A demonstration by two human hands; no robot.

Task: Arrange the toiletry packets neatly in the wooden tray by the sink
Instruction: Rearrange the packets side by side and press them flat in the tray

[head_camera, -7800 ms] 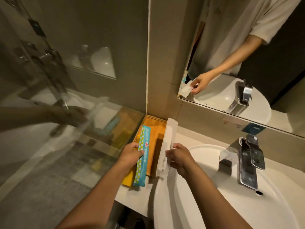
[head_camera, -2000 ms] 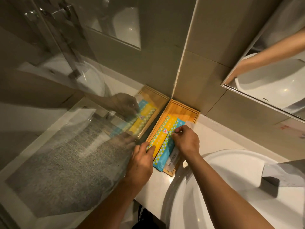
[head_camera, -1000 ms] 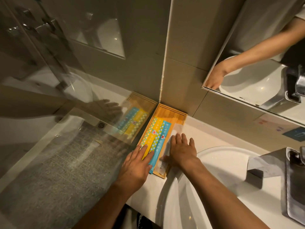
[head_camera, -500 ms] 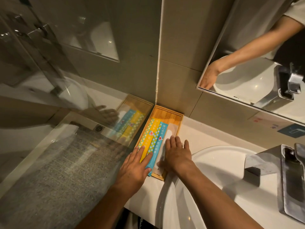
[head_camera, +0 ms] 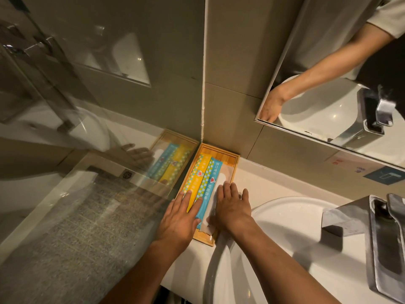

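At far left we see a glass shower panel (head_camera: 65,150) that mirrors the scene beside it. Against it, in the corner where two tiled walls meet, the wooden tray (head_camera: 228,155) sits on the pale bench (head_camera: 269,185), its long side running away from us. Our left hand (head_camera: 179,218) lies flat and open on the near end of the tray, fingers spread and gripping nothing, the fingertips resting on the yellow packet (head_camera: 197,174) and the blue packet (head_camera: 208,183). Those two packets lie side by side, lengthwise and touching, with the yellow one nearest the glass. Just right of the blue one lies a white packet (head_camera: 222,177), also lengthwise, along the tray's right-hand wall. Our right hand (head_camera: 232,207) presses palm-down over the near part of that white packet and the tray's right edge; its grip too is open and flat, closed on nothing. Further right, the white basin (head_camera: 285,249) curves beside the tray's near corner, and a chrome tap (head_camera: 381,242) stands at its far right. Above, a wall mirror (head_camera: 339,73) shows a reflected forearm and hand.
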